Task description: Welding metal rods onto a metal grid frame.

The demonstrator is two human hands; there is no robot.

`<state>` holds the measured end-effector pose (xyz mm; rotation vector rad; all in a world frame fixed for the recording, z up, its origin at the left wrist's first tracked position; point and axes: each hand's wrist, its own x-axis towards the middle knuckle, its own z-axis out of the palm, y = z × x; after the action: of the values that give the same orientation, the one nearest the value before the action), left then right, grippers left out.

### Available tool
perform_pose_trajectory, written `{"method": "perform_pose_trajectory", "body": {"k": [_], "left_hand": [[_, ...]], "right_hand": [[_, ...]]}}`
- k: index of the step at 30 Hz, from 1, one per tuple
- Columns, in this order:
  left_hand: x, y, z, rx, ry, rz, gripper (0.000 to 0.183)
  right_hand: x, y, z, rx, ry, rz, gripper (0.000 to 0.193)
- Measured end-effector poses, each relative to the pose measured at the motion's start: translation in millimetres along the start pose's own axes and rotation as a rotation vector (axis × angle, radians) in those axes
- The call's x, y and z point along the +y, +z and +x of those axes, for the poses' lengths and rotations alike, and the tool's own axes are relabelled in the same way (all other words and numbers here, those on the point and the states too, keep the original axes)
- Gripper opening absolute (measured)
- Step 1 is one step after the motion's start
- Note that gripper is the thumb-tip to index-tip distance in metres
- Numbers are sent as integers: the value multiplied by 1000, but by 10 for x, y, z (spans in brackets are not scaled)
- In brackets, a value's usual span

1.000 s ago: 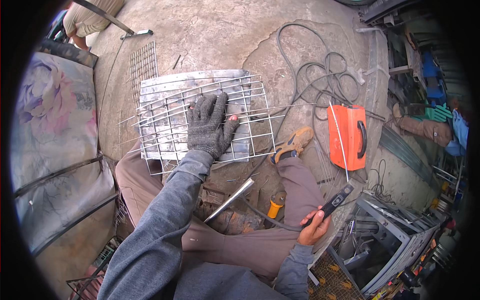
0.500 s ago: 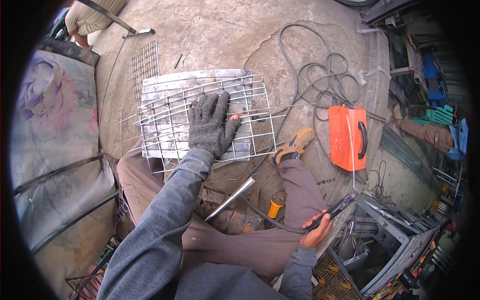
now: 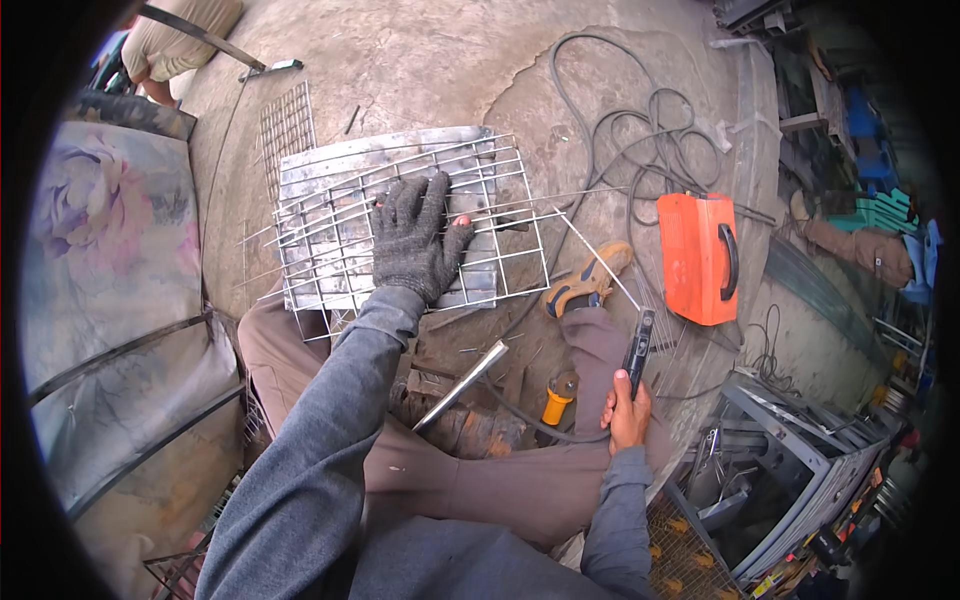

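Note:
My left hand (image 3: pixel 412 238), in a dark grey knit glove with bare fingertips showing through, lies flat with fingers spread on a wire grid (image 3: pixel 508 262). Under the grid is a scuffed, curved metal sheet (image 3: pixel 330 158). Bare and closed, my right hand (image 3: pixel 627 414) grips a black welding electrode holder (image 3: pixel 641 350) above my right leg. A thin pale welding rod (image 3: pixel 598 250) sticks out of its jaws, slanting up and left. The rod's tip appears close to the grid's right edge; whether they touch I cannot tell.
An orange welding machine (image 3: pixel 690 262) with a black handle stands right of the grid. Black cable (image 3: pixel 590 120) coils behind it. A yellow angle grinder (image 3: pixel 558 400) lies between my legs near a shiny metal bar (image 3: pixel 460 386). Metal frames (image 3: pixel 790 430) fill the lower right.
My right hand has swung the electrode holder up and left, bringing the rod from beside the orange machine to the grid's right side. The left hand stays on the grid.

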<state>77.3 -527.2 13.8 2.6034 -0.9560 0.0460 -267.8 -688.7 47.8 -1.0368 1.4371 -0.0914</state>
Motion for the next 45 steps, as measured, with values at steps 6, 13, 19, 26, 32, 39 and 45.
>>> {"method": "perform_pose_trajectory", "body": {"k": [6,13,19,26,32,39,45], "left_hand": [[-13,13,2,11,12,-1,65],[-3,13,4,5,5,23,66],[18,-2,12,8,2,27,67],[6,10,4,18,13,19,67],[25,-33,0,53,45,25,64],[-14,43,-11,-27,-10,8,68],[38,-26,39,20,55,28,67]], "right_hand": [[29,13,11,-90,-8,-15,33],[49,28,38,-151,-55,-54,36],[63,69,67,-146,-109,-56,32],[124,41,103,-153,-151,-70,32],[118,71,88,-146,-158,-81,33],[227,67,156,-143,-341,-286,35],[-10,104,28,-86,-168,-108,39]]}}
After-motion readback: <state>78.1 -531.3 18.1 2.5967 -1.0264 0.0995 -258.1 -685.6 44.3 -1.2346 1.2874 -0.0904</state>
